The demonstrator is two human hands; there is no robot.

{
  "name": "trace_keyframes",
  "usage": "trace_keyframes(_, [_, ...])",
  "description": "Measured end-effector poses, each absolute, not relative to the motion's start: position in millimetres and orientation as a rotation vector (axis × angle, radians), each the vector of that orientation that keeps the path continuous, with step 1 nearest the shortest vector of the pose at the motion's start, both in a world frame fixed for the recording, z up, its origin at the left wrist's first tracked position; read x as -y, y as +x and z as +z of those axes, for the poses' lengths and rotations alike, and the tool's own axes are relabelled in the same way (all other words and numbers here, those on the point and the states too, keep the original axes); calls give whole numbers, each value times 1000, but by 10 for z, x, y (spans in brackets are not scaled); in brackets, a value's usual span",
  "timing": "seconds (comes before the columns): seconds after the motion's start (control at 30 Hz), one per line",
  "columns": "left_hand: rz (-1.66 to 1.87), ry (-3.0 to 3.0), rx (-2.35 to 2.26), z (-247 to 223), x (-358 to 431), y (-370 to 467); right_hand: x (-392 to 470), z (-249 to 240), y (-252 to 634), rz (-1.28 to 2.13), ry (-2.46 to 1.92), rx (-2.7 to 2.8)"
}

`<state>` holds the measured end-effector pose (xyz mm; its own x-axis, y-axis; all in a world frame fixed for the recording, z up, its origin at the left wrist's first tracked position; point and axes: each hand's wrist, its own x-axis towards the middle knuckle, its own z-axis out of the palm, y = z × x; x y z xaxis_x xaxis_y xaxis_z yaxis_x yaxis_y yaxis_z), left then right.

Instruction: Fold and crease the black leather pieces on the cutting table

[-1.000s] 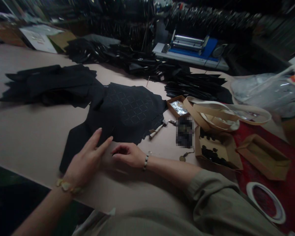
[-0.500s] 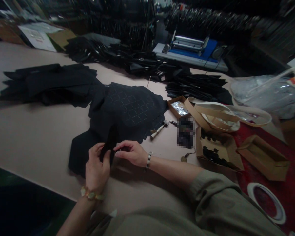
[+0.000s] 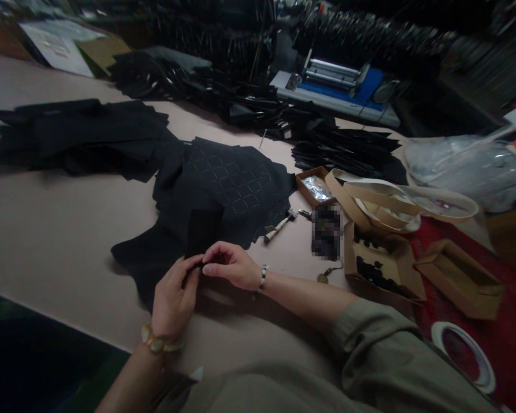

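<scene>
My left hand (image 3: 174, 301) is closed on a black fabric piece (image 3: 204, 226), whose flat end rises above the fingers. My right hand (image 3: 232, 267) has thumb and fingers pinched at the near edge of that piece; whatever lies between the fingertips is too small to make out. Under and beyond both hands lies a pile of black fabric panels (image 3: 180, 195), the top one marked with a light diamond grid. To the right of the pile rests a small tool with a wrapped handle (image 3: 279, 226).
At right are a carton of small black parts (image 3: 382, 264), an open cardboard box (image 3: 460, 278), a tape roll (image 3: 464, 355), and coiled beige straps (image 3: 370, 203). Further stacks of black panels (image 3: 77, 135) lie left and behind. A blue machine with rollers (image 3: 339, 80) stands at the back.
The black piece has turned in my left hand, so its flat face now shows. My left fingers have moved right, closer to my right fingertips. The view has shifted slightly.
</scene>
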<state>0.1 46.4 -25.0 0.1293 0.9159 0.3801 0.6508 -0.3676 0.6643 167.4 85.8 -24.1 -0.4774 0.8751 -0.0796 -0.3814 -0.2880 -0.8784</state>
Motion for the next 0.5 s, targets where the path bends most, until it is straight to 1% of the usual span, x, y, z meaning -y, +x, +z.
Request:
trace_keyframes(0.23, [1111,2046,-1454,-211,-445,-41,-891,-224,1689,1940,-736,1038])
trace_keyframes(0.5, [1110,1998,-1508,-237,-452,-30,-889,-260,1697,1891,-803,1065])
